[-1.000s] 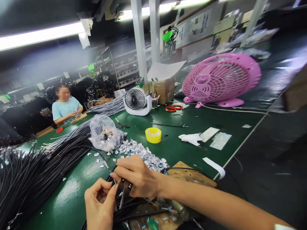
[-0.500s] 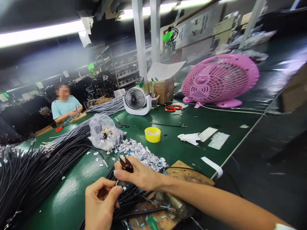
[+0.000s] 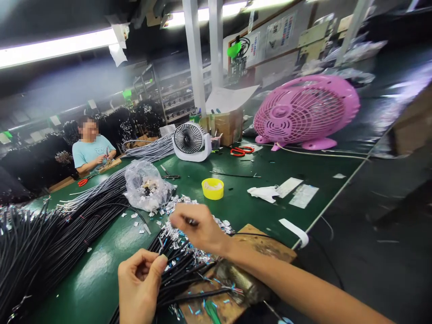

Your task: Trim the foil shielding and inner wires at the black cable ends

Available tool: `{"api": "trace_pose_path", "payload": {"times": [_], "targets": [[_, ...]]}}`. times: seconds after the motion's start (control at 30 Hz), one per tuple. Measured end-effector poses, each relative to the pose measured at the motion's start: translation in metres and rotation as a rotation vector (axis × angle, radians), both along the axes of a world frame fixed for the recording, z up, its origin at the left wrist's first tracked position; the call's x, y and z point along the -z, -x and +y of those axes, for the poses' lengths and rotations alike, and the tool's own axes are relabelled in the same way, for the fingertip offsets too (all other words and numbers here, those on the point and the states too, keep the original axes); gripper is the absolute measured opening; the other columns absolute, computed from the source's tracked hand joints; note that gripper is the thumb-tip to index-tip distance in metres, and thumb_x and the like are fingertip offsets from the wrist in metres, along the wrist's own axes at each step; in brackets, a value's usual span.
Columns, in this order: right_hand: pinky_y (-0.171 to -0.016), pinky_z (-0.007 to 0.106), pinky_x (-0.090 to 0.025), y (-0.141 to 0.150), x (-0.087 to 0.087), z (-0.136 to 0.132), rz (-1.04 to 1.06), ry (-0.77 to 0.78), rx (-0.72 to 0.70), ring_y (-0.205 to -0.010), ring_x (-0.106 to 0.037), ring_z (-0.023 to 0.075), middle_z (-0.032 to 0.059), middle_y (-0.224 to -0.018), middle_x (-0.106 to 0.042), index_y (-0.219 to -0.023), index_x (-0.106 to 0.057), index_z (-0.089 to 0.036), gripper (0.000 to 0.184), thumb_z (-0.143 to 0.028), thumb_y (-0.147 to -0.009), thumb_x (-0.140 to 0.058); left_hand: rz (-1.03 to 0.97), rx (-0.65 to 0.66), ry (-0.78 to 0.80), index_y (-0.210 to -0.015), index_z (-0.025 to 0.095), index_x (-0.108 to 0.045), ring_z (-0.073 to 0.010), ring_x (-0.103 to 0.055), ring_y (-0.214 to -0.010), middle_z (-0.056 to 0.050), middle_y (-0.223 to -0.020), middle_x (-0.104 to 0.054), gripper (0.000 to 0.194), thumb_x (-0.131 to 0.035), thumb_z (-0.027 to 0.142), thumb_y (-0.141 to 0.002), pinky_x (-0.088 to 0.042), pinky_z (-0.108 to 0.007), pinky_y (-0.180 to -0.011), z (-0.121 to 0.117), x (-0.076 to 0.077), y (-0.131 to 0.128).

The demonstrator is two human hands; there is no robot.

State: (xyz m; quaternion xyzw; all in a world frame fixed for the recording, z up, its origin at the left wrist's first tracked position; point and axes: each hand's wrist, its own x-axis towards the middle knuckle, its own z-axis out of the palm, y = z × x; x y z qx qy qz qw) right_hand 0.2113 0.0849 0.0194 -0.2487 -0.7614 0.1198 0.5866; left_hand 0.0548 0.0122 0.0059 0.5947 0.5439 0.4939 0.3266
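Thumb and forefinger of my left hand [image 3: 140, 281] pinch a thin cable near its end, where short wires [image 3: 162, 245] stick out. Above and to the right, my right hand [image 3: 202, 227] is closed, apart from the cable. Within its curled fingers a dark part of the snips [image 3: 191, 222] shows; the blades are mostly hidden now. Beneath both hands runs a bundle of black cables [image 3: 182, 279]. Silvery foil scraps [image 3: 222, 224] lie heaped behind my right hand. A worn wooden board [image 3: 259, 243] is under my right forearm, with blue bits and stripped cable ends on it.
Large bundles of black cables [image 3: 60, 238] cover the left. A plastic bag of scraps [image 3: 146, 186], a yellow tape roll [image 3: 213, 189], a small white fan [image 3: 191, 141], red-handled scissors [image 3: 242, 151] and a pink fan [image 3: 307, 112] stand beyond. Another person [image 3: 92, 146] works across the table.
My right hand has moved up and right, away from my left hand, turning so the snips' blades no longer show. My left hand keeps its pinch almost in place.
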Motion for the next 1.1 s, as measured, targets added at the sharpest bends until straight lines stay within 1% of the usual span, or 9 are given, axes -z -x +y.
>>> {"api": "trace_pose_path", "payload": {"times": [0.13, 0.33, 0.47, 0.57, 0.7, 0.77, 0.9, 1.0, 1.1], "targets": [[-0.048, 0.023, -0.028, 0.003, 0.006, -0.004, -0.158, 0.014, -0.352, -0.051, -0.039, 0.0099, -0.0004, -0.056, -0.046, -0.062, -0.047, -0.016, 0.02, -0.021, -0.08, -0.045, 0.07, -0.005, -0.064, -0.058, 0.013, -0.062, -0.0073, -0.039, -0.04, 0.002, -0.043, -0.048, 0.035, -0.058, 0.043, -0.077, -0.028, -0.019, -0.038, 0.0, -0.005, 0.0], [-0.04, 0.019, -0.022, 0.012, -0.001, -0.013, 0.164, 0.729, -0.748, -0.04, -0.027, 0.0046, -0.0076, -0.045, -0.034, -0.055, -0.039, -0.018, 0.039, -0.046, -0.076, -0.057, 0.185, -0.027, -0.268, -0.054, 0.018, -0.058, -0.0098, -0.048, -0.047, 0.001, -0.05, -0.053, 0.023, -0.061, 0.03, -0.074, -0.038, -0.018, -0.045, 0.008, -0.006, 0.001], [-0.035, 0.017, -0.016, 0.015, -0.003, -0.015, 0.32, 0.95, -0.765, -0.036, -0.025, 0.003, -0.0097, -0.041, -0.032, -0.053, -0.04, -0.017, 0.041, -0.046, -0.065, -0.067, 0.334, -0.047, -0.597, -0.049, 0.02, -0.055, -0.0073, -0.046, -0.039, 0.004, -0.043, -0.049, 0.022, -0.062, 0.018, -0.07, -0.037, -0.015, -0.038, 0.015, -0.001, 0.002], [-0.033, 0.017, -0.015, 0.008, -0.005, -0.008, 0.435, 1.009, -0.626, -0.034, -0.022, 0.0025, -0.0091, -0.04, -0.031, -0.048, -0.038, -0.018, 0.04, -0.043, -0.061, -0.067, 0.351, -0.088, -0.517, -0.05, 0.02, -0.052, -0.0091, -0.048, -0.043, 0.003, -0.046, -0.05, 0.023, -0.06, 0.021, -0.071, -0.04, -0.017, -0.043, 0.011, -0.001, -0.001], [-0.036, 0.017, -0.016, -0.002, -0.006, 0.001, 0.648, 0.893, -0.397, -0.038, -0.018, 0.0032, -0.0097, -0.045, -0.026, -0.052, -0.028, -0.02, 0.043, -0.046, -0.066, -0.06, 0.316, -0.095, -0.354, -0.053, 0.018, -0.054, -0.0099, -0.048, -0.045, 0.002, -0.048, -0.05, 0.025, -0.059, 0.027, -0.076, -0.04, -0.018, -0.043, 0.003, -0.005, -0.006], [-0.039, 0.019, -0.021, -0.002, -0.002, -0.001, 0.413, 0.638, -0.267, -0.042, -0.027, 0.0056, -0.0068, -0.048, -0.032, -0.053, -0.034, -0.019, 0.038, -0.042, -0.074, -0.057, 0.305, -0.094, -0.306, -0.056, 0.017, -0.057, -0.0099, -0.048, -0.044, 0.002, -0.048, -0.051, 0.026, -0.058, 0.03, -0.078, -0.038, -0.018, -0.041, 0.001, -0.007, -0.006], [-0.047, 0.022, -0.031, 0.002, 0.015, -0.008, -0.074, 0.108, -0.178, -0.05, -0.04, 0.0106, -0.0003, -0.058, -0.05, -0.069, -0.05, -0.017, 0.018, -0.031, -0.08, -0.053, 0.295, -0.087, -0.259, -0.057, 0.017, -0.062, -0.0103, -0.049, -0.045, 0.001, -0.049, -0.054, 0.029, -0.056, 0.034, -0.079, -0.037, -0.019, -0.041, 0.001, -0.011, -0.004], [-0.049, 0.023, -0.035, 0.001, 0.022, -0.008, -0.167, 0.014, -0.094, -0.051, -0.046, 0.0119, 0.0021, -0.063, -0.056, -0.079, -0.052, -0.016, 0.007, -0.022, -0.081, -0.049, 0.294, -0.084, -0.245, -0.056, 0.017, -0.063, -0.0097, -0.045, -0.044, 0.001, -0.048, -0.052, 0.029, -0.056, 0.034, -0.078, -0.034, -0.019, -0.041, 0.0, -0.012, -0.004], [-0.048, 0.024, -0.033, -0.001, 0.022, -0.007, -0.253, -0.029, -0.093, -0.051, -0.047, 0.0131, 0.0032, -0.061, -0.056, -0.075, -0.051, -0.015, 0.008, -0.015, -0.079, -0.044, 0.288, -0.085, -0.234, -0.058, 0.017, -0.064, -0.0096, -0.045, -0.044, 0.001, -0.049, -0.053, 0.027, -0.056, 0.033, -0.078, -0.033, -0.02, -0.042, 0.0, -0.011, -0.005]]}}
